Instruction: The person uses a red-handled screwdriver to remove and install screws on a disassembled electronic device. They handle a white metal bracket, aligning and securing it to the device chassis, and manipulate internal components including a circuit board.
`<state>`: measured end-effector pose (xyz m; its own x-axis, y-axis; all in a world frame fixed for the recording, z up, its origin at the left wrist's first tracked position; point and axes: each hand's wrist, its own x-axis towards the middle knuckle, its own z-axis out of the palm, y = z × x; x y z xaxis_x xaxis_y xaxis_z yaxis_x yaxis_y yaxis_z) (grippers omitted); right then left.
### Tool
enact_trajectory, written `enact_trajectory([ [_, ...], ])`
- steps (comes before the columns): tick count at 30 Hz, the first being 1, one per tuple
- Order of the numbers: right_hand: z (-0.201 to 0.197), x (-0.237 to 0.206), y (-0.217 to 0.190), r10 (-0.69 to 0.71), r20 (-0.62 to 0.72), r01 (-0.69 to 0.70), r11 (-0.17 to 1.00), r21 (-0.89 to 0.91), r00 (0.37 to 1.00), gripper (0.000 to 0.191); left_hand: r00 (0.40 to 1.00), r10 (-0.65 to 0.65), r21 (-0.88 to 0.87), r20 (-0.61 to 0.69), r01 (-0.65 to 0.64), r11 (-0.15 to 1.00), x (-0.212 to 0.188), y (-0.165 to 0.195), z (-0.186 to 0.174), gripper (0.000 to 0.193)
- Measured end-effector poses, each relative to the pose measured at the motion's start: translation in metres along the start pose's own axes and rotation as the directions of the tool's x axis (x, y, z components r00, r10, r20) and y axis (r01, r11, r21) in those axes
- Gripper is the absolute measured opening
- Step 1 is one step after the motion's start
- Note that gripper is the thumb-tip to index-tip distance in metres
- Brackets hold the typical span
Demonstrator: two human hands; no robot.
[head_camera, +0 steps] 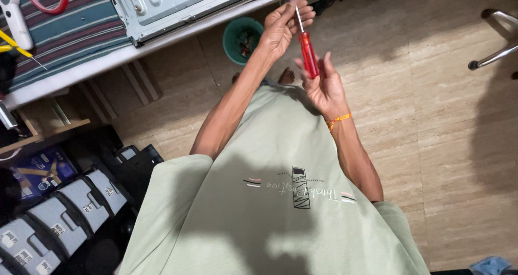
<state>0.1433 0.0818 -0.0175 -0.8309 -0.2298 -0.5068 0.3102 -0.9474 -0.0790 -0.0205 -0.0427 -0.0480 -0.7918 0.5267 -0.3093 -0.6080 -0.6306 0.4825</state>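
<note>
Clearly both hands share one tool: the right hand (324, 86) closes loosely around the red handle of a screwdriver (308, 52), while the left hand (283, 24) pinches its steel shaft higher up, seemingly to steady the tip. That tip meets the near edge of a grey metal chassis panel (178, 2) lying on the tabletop (81, 64), which is covered by a striped cloth (75, 26). A teal bin (243, 37) stands on the tiled floor (448, 145) just below the tabletop's edge. An orange thread band (339, 119) circles the right wrist.
</note>
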Motion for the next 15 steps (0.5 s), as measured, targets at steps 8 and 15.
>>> enact_trajectory([
  [8,0.005,0.0012,0.0035,-0.167,-0.209,0.121,0.969,-0.217,0.963,0.046,0.992,0.103,0.131,-0.068,-0.094,0.987,0.0022,0.0026,-0.0012,0.033],
  [15,0.0049,0.0062,0.0031,-0.263,-0.02,0.234,0.888,-0.395,0.965,0.046,0.986,0.162,0.199,-0.043,-0.151,0.968,0.0026,0.0043,0.0011,0.034],
])
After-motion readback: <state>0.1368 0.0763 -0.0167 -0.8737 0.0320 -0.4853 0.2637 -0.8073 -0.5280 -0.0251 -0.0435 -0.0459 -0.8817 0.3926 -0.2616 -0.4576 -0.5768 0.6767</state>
